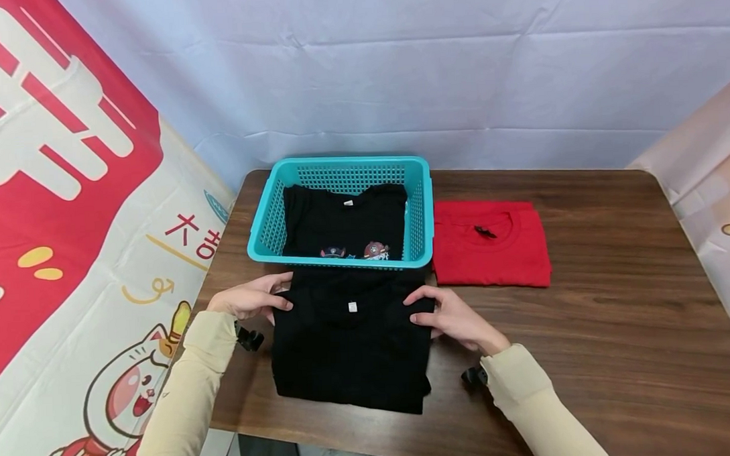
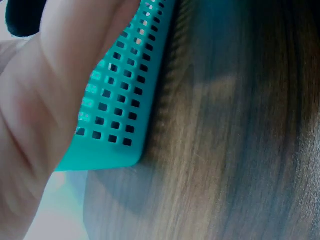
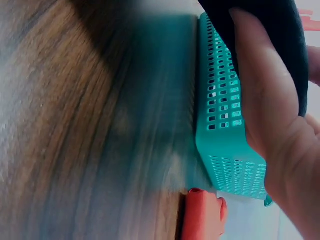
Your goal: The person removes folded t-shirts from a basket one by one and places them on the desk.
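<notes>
A folded black T-shirt [image 1: 351,356] with a white neck label is held at its two sides in front of the basket. My left hand [image 1: 253,299] pinches its left edge, thumb on top. On the opposite edge my right hand [image 1: 455,317] grips the cloth between thumb and fingers; the right wrist view shows the black fabric [image 3: 272,35] between them. Just behind is a turquoise plastic basket [image 1: 338,163], and another folded black T-shirt [image 1: 347,222] with cartoon prints lies in it. In the left wrist view the hand [image 2: 55,85] covers part of the basket [image 2: 115,115], and its fingertips are hidden.
A folded red T-shirt [image 1: 492,250] with a small black item at its collar lies right of the basket. Everything stands on a brown wooden table [image 1: 615,300]. A white curtain [image 1: 426,85] hangs behind, and a printed cloth [image 1: 131,263] hangs at the left.
</notes>
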Demonstrator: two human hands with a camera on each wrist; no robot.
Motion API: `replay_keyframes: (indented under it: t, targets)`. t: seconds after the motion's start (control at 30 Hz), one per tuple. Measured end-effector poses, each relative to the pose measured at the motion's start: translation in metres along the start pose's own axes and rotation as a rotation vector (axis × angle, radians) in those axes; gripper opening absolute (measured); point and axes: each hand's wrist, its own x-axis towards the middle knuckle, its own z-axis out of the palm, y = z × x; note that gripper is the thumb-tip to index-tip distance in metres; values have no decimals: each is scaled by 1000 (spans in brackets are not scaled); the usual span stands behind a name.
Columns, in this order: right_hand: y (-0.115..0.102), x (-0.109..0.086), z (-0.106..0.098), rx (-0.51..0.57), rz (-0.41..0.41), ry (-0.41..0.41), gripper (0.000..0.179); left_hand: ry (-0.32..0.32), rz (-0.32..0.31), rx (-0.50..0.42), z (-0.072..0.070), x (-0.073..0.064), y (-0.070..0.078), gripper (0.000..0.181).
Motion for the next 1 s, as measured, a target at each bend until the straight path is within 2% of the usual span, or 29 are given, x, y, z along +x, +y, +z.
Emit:
replay_keyframes:
  t: [0.23, 0.4, 0.6, 0.73, 1.0]
  targets:
    - [3, 5, 0, 27, 31, 6, 36, 117, -76, 63, -4, 6, -4, 91]
    - [7, 8, -1, 76, 29, -18, 37, 155, -90, 100, -4, 10, -6, 87]
    - [9, 11, 0, 24, 21, -1, 36, 212, -121, 222, -6, 16, -8, 78]
    - [10, 12, 0, -31, 28, 21, 35, 219, -122, 275, -5, 19, -8, 73]
    - [11, 14, 0, -96, 37, 47, 34, 199, -122, 245, -7, 25, -10, 56]
